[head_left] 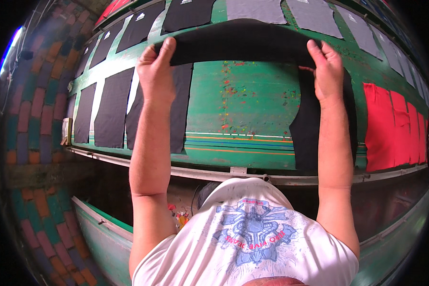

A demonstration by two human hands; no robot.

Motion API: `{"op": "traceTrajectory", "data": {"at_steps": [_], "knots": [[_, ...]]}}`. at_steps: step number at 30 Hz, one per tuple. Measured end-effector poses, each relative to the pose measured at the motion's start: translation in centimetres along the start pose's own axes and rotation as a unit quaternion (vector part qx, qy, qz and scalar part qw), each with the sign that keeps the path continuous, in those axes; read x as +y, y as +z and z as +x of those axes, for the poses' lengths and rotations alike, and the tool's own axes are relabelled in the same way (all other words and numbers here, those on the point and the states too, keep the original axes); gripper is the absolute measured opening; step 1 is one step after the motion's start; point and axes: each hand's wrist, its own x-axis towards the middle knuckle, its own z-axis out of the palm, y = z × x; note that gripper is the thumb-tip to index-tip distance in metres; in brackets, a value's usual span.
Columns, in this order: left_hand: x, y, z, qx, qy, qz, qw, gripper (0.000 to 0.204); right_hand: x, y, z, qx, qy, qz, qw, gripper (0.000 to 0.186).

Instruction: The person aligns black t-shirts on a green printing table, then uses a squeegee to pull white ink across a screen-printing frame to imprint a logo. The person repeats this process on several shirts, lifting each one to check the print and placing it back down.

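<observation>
A black fabric panel [243,40] is stretched between my two hands above a long green table [238,105]. Its left end is pinched in my left hand [157,71], thumb on top. My right hand [326,69] grips the right end the same way, closed on the cloth. Under my right forearm another black panel [307,128] lies on the table. Beside my left forearm a further black panel [176,114] lies flat. Between these two, paint-spotted green surface shows. The fingers beneath the held cloth are partly hidden.
Several black panels [112,105] lie to the left, and grey printed panels [314,16] at the far side. Red panels [381,128] overlap on the right. A metal rail [200,172] runs along the near edge. Coloured brick paving [47,119] lies at the left.
</observation>
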Motion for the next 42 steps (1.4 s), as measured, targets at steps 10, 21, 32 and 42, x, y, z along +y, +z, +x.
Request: {"op": "traceTrajectory", "data": {"at_steps": [10,21,32,42], "knots": [[-13.9,-6.3,-9.9,0.009,-0.263,0.144,0.954,0.039,10.3,-1.0,-11.7,0.053,0.265,-0.169,0.948,0.034],[-16.6,-10.1,-16.1,-0.027,-0.357,0.217,0.908,0.055,14.9,-3.6,-17.2,-0.06,0.219,-0.314,0.922,0.055],[-13.5,-12.1,-19.3,-0.087,-0.323,0.278,0.9,0.063,11.3,-4.2,-22.3,-0.094,0.284,-0.368,0.88,0.037],[-14.1,-13.3,-21.5,-0.105,-0.291,0.337,0.889,0.061,9.9,-5.1,-23.4,-0.111,0.262,-0.382,0.88,0.027]]}}
